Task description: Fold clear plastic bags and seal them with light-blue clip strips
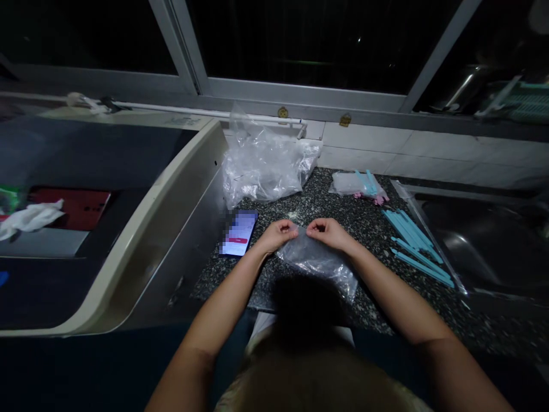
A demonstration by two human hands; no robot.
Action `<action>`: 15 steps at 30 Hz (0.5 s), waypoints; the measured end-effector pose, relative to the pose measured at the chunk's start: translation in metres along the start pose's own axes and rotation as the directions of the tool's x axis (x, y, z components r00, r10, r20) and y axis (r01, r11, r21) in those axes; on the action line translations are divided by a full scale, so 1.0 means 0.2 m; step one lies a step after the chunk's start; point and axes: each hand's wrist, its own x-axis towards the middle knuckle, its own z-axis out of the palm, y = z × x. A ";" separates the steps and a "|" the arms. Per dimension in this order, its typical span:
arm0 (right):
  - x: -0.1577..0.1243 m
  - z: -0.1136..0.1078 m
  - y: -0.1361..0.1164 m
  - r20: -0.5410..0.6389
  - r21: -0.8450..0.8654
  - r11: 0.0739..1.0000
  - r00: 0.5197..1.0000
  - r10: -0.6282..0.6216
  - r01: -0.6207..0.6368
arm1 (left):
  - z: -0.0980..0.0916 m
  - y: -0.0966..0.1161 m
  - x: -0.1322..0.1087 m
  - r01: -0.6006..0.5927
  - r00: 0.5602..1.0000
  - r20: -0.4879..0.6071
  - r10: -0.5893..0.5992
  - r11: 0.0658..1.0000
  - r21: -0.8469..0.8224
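Observation:
A clear plastic bag (318,256) lies spread over the dark speckled counter in front of me, its upper edge lifted between my hands. My left hand (278,236) pinches that edge at one end, thumb against fingers. At the other end my right hand (329,233) pinches it the same way, a short gap from the left. A phone (241,233) with a lit screen lies just left of my left hand. Right of my right arm are several light blue plastic strips (414,237) in a loose pile. The shadow of my head darkens the bag's near part.
A heap of crumpled clear plastic (266,163) stands at the back by the wall. Behind my right hand lies a small packet (354,183) with blue strips and pink pieces (372,198). A metal sink (484,240) borders the right; a washing machine (171,189) rises on the left.

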 end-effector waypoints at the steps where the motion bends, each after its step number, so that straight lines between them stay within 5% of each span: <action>1: 0.01 0.01 0.00 -0.009 0.000 1.000 1.000 -0.001 0.001 | 0.00 0.00 0.00 -0.003 1.000 -0.003 0.003 1.000 0.006; 15: -0.04 -0.04 0.06 0.034 -0.054 0.998 0.998 0.047 -0.045 | -0.01 0.01 0.01 -0.099 0.985 -0.137 0.108 0.993 0.067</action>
